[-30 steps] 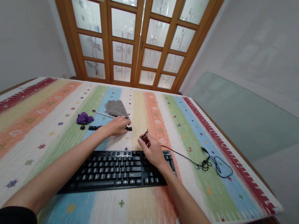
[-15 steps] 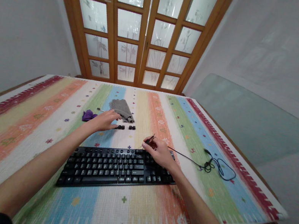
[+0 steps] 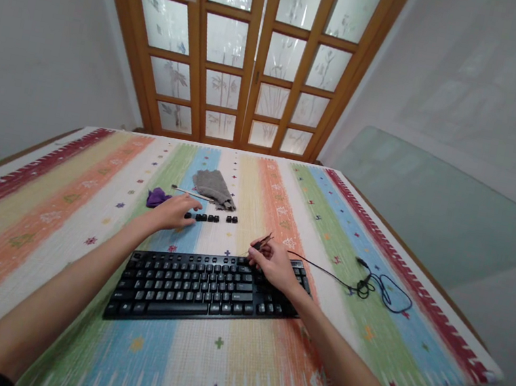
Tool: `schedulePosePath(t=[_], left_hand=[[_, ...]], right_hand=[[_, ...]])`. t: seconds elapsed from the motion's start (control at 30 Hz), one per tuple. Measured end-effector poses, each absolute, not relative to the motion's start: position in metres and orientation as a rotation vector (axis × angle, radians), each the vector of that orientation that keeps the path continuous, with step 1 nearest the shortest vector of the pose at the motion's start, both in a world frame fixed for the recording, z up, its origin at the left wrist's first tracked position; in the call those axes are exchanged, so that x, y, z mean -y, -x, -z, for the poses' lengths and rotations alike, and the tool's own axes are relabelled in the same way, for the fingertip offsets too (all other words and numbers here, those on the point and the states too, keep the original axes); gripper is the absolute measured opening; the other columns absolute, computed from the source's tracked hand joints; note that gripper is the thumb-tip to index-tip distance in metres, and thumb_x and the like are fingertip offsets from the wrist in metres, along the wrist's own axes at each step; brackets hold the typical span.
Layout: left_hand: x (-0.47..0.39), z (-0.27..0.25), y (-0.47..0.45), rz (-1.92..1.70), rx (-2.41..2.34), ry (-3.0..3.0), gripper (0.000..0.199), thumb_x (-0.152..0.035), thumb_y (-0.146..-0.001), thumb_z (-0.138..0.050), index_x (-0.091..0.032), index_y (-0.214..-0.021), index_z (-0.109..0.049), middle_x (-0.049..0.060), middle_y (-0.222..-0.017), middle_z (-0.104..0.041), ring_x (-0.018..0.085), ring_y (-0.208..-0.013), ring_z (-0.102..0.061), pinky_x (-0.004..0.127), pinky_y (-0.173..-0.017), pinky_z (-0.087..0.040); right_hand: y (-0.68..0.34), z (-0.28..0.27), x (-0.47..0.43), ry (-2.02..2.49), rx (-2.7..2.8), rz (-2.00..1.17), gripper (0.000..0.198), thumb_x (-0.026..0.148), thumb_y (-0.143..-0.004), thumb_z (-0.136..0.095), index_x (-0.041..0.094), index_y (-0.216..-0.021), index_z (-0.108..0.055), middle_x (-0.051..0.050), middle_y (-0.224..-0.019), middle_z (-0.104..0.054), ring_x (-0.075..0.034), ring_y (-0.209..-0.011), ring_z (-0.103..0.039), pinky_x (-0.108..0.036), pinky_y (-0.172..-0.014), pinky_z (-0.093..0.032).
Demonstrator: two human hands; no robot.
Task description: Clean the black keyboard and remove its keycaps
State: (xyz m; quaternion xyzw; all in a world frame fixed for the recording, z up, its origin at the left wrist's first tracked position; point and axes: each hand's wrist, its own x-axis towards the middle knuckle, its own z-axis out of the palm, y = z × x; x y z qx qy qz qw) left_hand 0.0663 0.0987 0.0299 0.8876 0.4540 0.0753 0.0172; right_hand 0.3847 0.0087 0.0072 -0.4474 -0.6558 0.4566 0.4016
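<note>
A black keyboard lies across the striped cloth. Beyond its back edge, loose black keycaps stand in a row. My left hand is at the left end of that row, thumb and fingers apart, with the thumb beside the end keycap; whether it touches it I cannot tell. Over the keyboard's right rear part is my right hand, its fingers pinched on a small dark tool with thin prongs, apparently a keycap puller. The hand hides part of the tool and the keys beneath.
Behind the keycaps lie a grey cloth and a thin brush. A purple cloth is left of them, by my left wrist. The keyboard's black cable runs right into a loose coil. The patterned tablecloth covers the table.
My left hand has moved left along the keycap row, uncovering more keycaps and the brush. My right hand stays over the keyboard with the tool. The view has shifted slightly.
</note>
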Motion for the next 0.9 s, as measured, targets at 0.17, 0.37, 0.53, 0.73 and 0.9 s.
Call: schedulePosePath(t=[0.17,0.37,0.53,0.73,0.9], left_hand=[[-0.101,-0.026,-0.073,-0.200,-1.445,-2.761,0.027,-0.025,-0.079,-0.061,-0.019,-0.105,-0.061,0.007,-0.102,-0.069,0.026,-0.102,-0.060,0.036,-0.087,-0.048],[-0.103,-0.024,-0.077,-0.157,-1.482,-2.764,0.028,-0.022,-0.079,-0.060,-0.019,-0.106,-0.062,0.007,-0.098,-0.069,0.025,-0.099,-0.061,0.034,-0.085,-0.048],[-0.102,-0.027,-0.079,-0.119,-1.524,-2.754,0.030,-0.021,-0.079,-0.060,-0.018,-0.108,-0.062,0.008,-0.100,-0.070,0.026,-0.101,-0.061,0.035,-0.087,-0.048],[-0.102,-0.027,-0.080,-0.127,-1.515,-2.736,0.031,-0.020,-0.077,-0.061,-0.019,-0.109,-0.062,0.007,-0.099,-0.071,0.026,-0.101,-0.061,0.034,-0.087,-0.047],[-0.103,-0.027,-0.080,-0.099,-1.516,-2.737,0.033,-0.019,-0.078,-0.058,-0.018,-0.110,-0.062,0.008,-0.102,-0.071,0.026,-0.103,-0.061,0.035,-0.087,-0.047]], right_hand=[[-0.377,-0.022,0.002,1.135,1.903,-0.898,0.012,0.030,-0.084,-0.063,0.019,-0.085,-0.058,0.000,-0.068,-0.062,-0.015,-0.062,-0.058,-0.027,-0.060,-0.044],[-0.366,-0.034,0.008,1.155,2.135,-0.660,0.005,0.023,-0.088,-0.059,0.019,-0.085,-0.057,-0.002,-0.071,-0.063,-0.016,-0.065,-0.057,-0.027,-0.064,-0.040],[-0.363,-0.034,0.000,1.207,2.166,-0.583,0.004,0.021,-0.089,-0.057,0.018,-0.087,-0.057,-0.004,-0.074,-0.065,-0.018,-0.068,-0.059,-0.027,-0.066,-0.039],[-0.361,-0.031,-0.016,1.297,2.099,-0.690,0.008,0.019,-0.090,-0.054,0.018,-0.082,-0.057,-0.003,-0.069,-0.065,-0.017,-0.064,-0.060,-0.025,-0.062,-0.039],[-0.361,-0.025,-0.027,1.356,2.034,-0.742,0.011,0.019,-0.091,-0.051,0.018,-0.080,-0.056,-0.001,-0.064,-0.065,-0.015,-0.062,-0.061,-0.024,-0.061,-0.041]])
